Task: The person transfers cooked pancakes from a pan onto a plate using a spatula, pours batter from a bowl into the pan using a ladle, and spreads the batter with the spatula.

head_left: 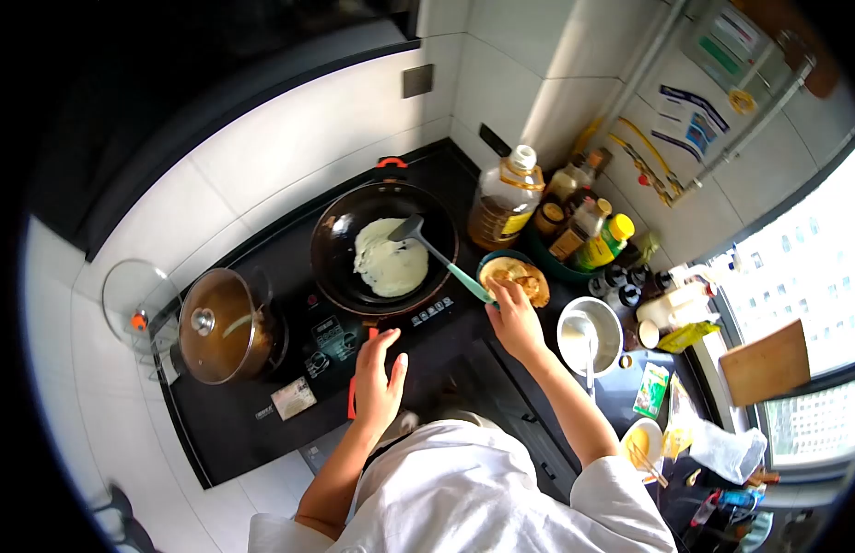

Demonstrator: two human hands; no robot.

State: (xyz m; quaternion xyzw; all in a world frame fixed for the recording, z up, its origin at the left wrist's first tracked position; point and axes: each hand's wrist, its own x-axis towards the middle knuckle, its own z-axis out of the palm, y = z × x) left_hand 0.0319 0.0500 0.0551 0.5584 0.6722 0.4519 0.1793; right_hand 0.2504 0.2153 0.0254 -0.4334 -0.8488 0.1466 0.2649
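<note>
A dark wok sits on the black stove with a thin, pale pancake spread over its bottom. My right hand grips the end of a spatula with a light green handle; its grey head rests on the pancake's upper right part. Fingers extended and thumb apart, my left hand is over the wok's red handle, partly covering it; whether it touches the handle is unclear. Close beyond my right hand, a plate carries browned, folded pancakes.
Left of the wok stands a lidded glass pot of brownish liquid, beside a leaning glass lid. A large oil jug and several seasoning bottles crowd the back right. A metal mixing bowl and a small bowl with chopsticks are at right.
</note>
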